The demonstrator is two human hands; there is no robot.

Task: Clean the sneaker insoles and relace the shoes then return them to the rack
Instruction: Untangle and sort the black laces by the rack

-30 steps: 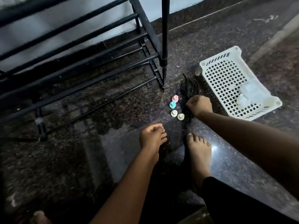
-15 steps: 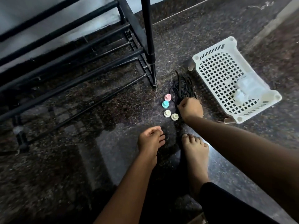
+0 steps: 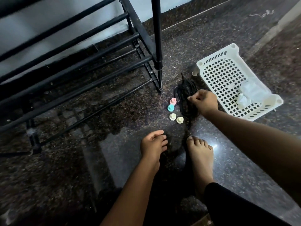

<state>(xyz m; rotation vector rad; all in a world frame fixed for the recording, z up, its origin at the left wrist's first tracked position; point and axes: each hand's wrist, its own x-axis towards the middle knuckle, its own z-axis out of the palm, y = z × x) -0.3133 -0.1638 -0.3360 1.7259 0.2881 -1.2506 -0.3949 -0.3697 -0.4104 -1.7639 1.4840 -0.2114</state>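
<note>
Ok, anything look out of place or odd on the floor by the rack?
Mainly the black laces: a tangled heap on the floor beside the white basket, right hand picking at them. No sneakers are in view, and the rack bars look bare.

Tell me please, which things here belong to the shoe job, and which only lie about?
For the job:
laces, pinched by the right hand
rack

Lying about:
four small caps
basket
clear plastic item in it

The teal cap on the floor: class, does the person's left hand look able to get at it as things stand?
Probably yes. The left hand rests on the floor just below the teal cap, with bare floor between; only two cream caps lie nearby, to the side.
</note>
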